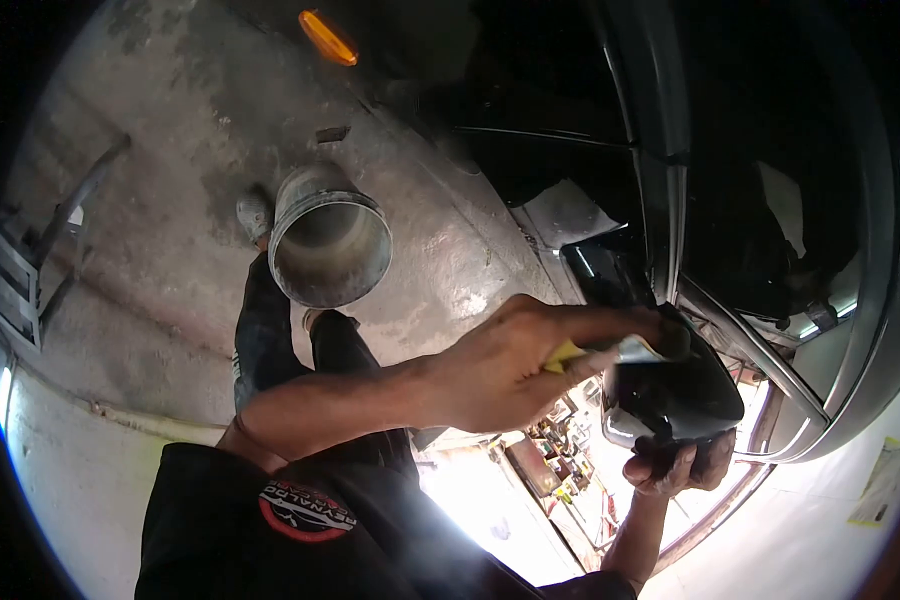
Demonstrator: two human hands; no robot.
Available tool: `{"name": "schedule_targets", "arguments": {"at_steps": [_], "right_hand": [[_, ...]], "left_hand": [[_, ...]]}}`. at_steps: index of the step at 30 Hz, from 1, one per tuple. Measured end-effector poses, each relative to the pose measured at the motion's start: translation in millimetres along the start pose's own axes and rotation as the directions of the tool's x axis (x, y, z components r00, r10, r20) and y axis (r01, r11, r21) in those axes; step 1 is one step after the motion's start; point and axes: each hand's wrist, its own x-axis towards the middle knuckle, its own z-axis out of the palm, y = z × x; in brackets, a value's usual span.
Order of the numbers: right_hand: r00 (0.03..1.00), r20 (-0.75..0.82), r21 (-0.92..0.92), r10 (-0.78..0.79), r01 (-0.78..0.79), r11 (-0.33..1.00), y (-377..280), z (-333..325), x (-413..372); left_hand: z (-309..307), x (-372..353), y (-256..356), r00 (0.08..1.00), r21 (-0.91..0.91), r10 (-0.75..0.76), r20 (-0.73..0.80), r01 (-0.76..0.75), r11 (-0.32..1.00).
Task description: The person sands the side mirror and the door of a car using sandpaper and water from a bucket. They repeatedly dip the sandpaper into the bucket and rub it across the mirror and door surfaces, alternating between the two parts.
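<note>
— Rubbing down the mirror [680, 395], by the look of it. Gripping a yellow pad [565, 355] with the left hand [500, 365], fingers [610, 325] pinched shut over it and pressed to the mirror's top edge.
— And underneath?
— Cupping the mirror from below with the right hand [675, 465], fingers curled closed around its lower rim. Sits between the two sets of fingers, just beyond the left fingertips, fixed to the car door [770, 200] behind.
— Stage, then?
— Probably mid-pass on the upper surface; can't tell how much is done. Calls next for flat, even pressure on the pad, following the curve, with steady support from beneath.
— Pointing which way?
— Juts out from the door toward the left fingers. Long axis roughly level across the view, running from the left fingertips to the door side. Shows a dark rounded back to the camera; can't tell which way the glass faces.
— Anything else about?
— Metal bucket [325, 240] on the concrete floor [170, 200], well away behind the left wrist, by the person's own shoes [255, 212].
</note>
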Motion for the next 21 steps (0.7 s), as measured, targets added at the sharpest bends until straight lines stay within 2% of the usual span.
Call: {"name": "schedule_targets", "arguments": {"at_steps": [3, 4, 6, 9, 10, 12, 14, 16, 18, 21], "right_hand": [[1.0, -0.027, 0.02, -0.007, 0.008, 1.0, 0, 3, 5], [0.999, -0.028, 0.027, -0.022, 0.023, 0.999, 2, 3, 7], [0.999, -0.04, 0.064, -0.016, 0.019, 0.998, 1, 6, 11], [0.999, -0.022, 0.051, -0.026, 0.027, 0.998, 1, 3, 12], [0.999, -0.005, 0.032, -0.033, 0.033, 0.999, 1, 0, 11], [1.0, 0.008, 0.029, -0.027, 0.027, 0.999, 1, -3, 8], [1.0, 0.0, 0.028, -0.03, 0.03, 0.999, 3, 1, 10], [0.999, 0.007, 0.029, -0.039, 0.038, 0.999, 3, 0, 10], [0.999, 0.032, -0.006, 0.029, -0.029, 1.0, -2, -8, 3], [0.998, 0.017, -0.018, 0.053, -0.053, 0.998, -4, -2, 3]], "left_hand": [[32, -22, -53, 0.939, 0.351, 0.34, -0.057, -0.3, 0.887], [59, -29, -67, 0.893, 0.378, 0.439, -0.103, -0.373, 0.847], [71, -30, -70, 0.83, 0.481, 0.541, -0.135, -0.423, 0.768], [55, -13, -81, 0.833, 0.462, 0.542, -0.107, -0.441, 0.769], [44, -13, -62, 0.899, 0.443, 0.424, -0.113, -0.336, 0.831], [55, -21, -67, 0.908, 0.435, 0.393, -0.144, -0.299, 0.849], [80, -29, -84, 0.797, 0.441, 0.583, -0.156, -0.472, 0.763], [75, -26, -76, 0.833, 0.44, 0.529, -0.164, -0.418, 0.795], [52, -22, -75, 0.886, 0.465, 0.432, -0.168, -0.315, 0.828], [54, -39, -72, 0.849, 0.301, 0.463, -0.253, -0.386, 0.872]]}}
